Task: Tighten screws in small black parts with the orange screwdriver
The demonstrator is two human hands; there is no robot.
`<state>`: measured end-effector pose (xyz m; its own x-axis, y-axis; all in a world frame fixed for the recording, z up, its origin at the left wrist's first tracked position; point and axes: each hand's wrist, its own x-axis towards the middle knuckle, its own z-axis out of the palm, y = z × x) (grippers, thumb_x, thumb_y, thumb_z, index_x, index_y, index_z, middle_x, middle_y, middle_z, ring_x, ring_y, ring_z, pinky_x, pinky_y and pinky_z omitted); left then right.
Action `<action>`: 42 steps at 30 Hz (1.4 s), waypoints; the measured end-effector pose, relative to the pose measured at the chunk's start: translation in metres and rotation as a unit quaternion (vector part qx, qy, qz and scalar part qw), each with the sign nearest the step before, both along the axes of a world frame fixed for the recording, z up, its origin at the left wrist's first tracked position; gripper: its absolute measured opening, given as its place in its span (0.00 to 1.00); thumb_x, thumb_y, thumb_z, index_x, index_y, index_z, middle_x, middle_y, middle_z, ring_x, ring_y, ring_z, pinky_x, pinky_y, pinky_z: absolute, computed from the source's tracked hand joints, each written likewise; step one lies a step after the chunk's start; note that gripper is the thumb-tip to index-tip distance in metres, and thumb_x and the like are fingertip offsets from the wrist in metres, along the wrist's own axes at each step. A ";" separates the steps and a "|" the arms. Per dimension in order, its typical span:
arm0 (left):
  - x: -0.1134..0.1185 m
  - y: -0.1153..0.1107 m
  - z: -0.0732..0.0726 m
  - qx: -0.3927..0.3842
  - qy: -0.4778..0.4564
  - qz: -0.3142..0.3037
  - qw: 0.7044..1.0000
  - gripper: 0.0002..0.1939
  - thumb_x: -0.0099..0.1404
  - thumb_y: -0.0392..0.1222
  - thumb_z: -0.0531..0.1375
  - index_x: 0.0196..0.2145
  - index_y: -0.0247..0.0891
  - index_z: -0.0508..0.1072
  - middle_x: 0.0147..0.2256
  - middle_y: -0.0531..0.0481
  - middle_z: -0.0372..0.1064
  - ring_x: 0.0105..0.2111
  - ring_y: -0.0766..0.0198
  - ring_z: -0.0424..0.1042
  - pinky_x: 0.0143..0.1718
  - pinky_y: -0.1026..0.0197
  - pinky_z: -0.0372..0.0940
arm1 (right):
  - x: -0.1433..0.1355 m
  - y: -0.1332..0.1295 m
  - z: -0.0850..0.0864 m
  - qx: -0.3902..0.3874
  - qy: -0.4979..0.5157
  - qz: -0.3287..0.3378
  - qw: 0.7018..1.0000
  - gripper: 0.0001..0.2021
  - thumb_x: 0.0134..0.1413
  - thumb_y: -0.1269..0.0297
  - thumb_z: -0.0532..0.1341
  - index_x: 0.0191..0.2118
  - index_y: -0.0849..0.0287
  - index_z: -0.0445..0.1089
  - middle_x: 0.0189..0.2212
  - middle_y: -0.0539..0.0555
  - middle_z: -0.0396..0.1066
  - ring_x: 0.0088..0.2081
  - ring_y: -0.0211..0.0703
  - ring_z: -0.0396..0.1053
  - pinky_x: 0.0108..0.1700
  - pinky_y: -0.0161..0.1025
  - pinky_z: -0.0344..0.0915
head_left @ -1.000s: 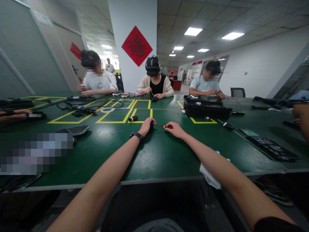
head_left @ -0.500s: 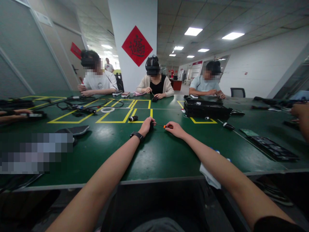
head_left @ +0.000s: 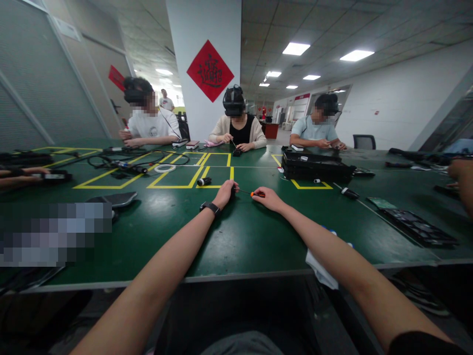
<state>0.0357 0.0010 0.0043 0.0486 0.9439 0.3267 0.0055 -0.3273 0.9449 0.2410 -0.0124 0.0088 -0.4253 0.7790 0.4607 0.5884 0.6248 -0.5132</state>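
My right hand (head_left: 269, 198) pinches the orange-and-black handle of a screwdriver (head_left: 254, 194). Its thin shaft points left, toward the small black part (head_left: 233, 190) gripped by my left hand (head_left: 223, 194). Fingers hide most of that part, so its kind does not show, and I cannot make out exactly where the screwdriver's tip meets it. Both hands are closed, just above the green table (head_left: 258, 241). Beyond my left hand, a short black cylinder with a white band (head_left: 203, 181) lies on its side.
Black cases (head_left: 318, 166) are stacked at back right, with a black cylinder (head_left: 349, 193) and an opened electronic board (head_left: 417, 226) nearer. Cables (head_left: 125, 165) and a white ring (head_left: 165, 168) lie at left. Three people wearing headsets sit across the table; other hands show at both sides.
Almost nothing differs. My hands hold the same pose, with the screwdriver still pointing at the black part.
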 end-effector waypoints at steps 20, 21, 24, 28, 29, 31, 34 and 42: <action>-0.004 0.001 -0.001 0.042 0.072 0.027 0.996 0.22 0.60 0.55 0.43 0.31 0.36 0.66 0.30 0.49 0.67 0.30 0.66 0.64 0.34 0.63 0.58 | -0.001 0.001 0.002 0.003 -0.007 -0.007 1.000 0.12 0.52 0.62 0.50 0.28 0.62 0.68 0.30 0.53 0.66 0.33 0.36 0.62 0.38 0.35 0.57; -0.004 0.001 -0.001 0.041 0.069 0.026 0.996 0.21 0.60 0.55 0.43 0.31 0.36 0.66 0.30 0.49 0.67 0.30 0.66 0.64 0.34 0.63 0.58 | 0.000 0.001 0.002 0.008 -0.009 -0.008 1.000 0.12 0.52 0.63 0.50 0.28 0.62 0.68 0.30 0.53 0.66 0.33 0.36 0.61 0.38 0.35 0.57; -0.003 0.000 -0.001 0.030 0.054 0.021 0.998 0.21 0.60 0.55 0.43 0.32 0.36 0.66 0.30 0.48 0.67 0.30 0.66 0.65 0.33 0.62 0.58 | 0.000 -0.001 0.002 0.009 0.004 -0.005 1.000 0.08 0.49 0.63 0.54 0.31 0.62 0.67 0.31 0.52 0.66 0.33 0.36 0.61 0.38 0.34 0.57; -0.002 0.000 0.000 0.013 0.033 0.013 0.999 0.21 0.59 0.55 0.44 0.32 0.35 0.66 0.29 0.49 0.67 0.29 0.67 0.65 0.32 0.62 0.58 | -0.001 -0.003 0.000 0.000 0.028 0.002 1.000 0.11 0.44 0.63 0.58 0.35 0.61 0.64 0.32 0.51 0.66 0.33 0.36 0.62 0.37 0.34 0.58; -0.002 -0.001 0.000 0.010 0.030 0.013 0.999 0.21 0.59 0.55 0.44 0.32 0.35 0.66 0.29 0.49 0.67 0.29 0.67 0.65 0.32 0.62 0.59 | -0.002 -0.002 -0.001 -0.005 0.032 0.002 0.999 0.11 0.44 0.63 0.58 0.36 0.61 0.64 0.32 0.51 0.66 0.33 0.36 0.62 0.37 0.34 0.58; -0.001 -0.001 0.001 0.008 0.027 0.015 1.000 0.21 0.59 0.55 0.44 0.31 0.35 0.66 0.29 0.49 0.67 0.29 0.66 0.65 0.32 0.62 0.59 | -0.002 0.000 -0.001 -0.015 0.031 0.001 0.999 0.10 0.46 0.63 0.57 0.36 0.61 0.65 0.33 0.52 0.66 0.34 0.36 0.62 0.38 0.35 0.58; -0.002 0.000 0.000 0.009 0.024 0.015 1.000 0.21 0.59 0.55 0.45 0.31 0.35 0.66 0.29 0.49 0.67 0.29 0.67 0.65 0.33 0.62 0.59 | 0.000 0.003 -0.002 -0.006 0.003 -0.006 1.000 0.09 0.50 0.63 0.53 0.31 0.61 0.68 0.31 0.53 0.67 0.34 0.37 0.62 0.38 0.35 0.58; -0.002 0.006 -0.005 0.020 0.024 0.010 0.999 0.22 0.59 0.56 0.44 0.32 0.36 0.66 0.30 0.48 0.67 0.29 0.67 0.66 0.33 0.63 0.59 | 0.001 0.003 -0.003 -0.002 0.018 -0.001 1.000 0.11 0.45 0.62 0.58 0.36 0.61 0.66 0.33 0.51 0.66 0.34 0.37 0.62 0.38 0.35 0.58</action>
<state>0.0335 0.0068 -0.0006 0.0460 0.9312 0.3617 0.0584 -0.3639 0.9296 0.2415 -0.0096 0.0057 -0.4068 0.7820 0.4722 0.5703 0.6212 -0.5374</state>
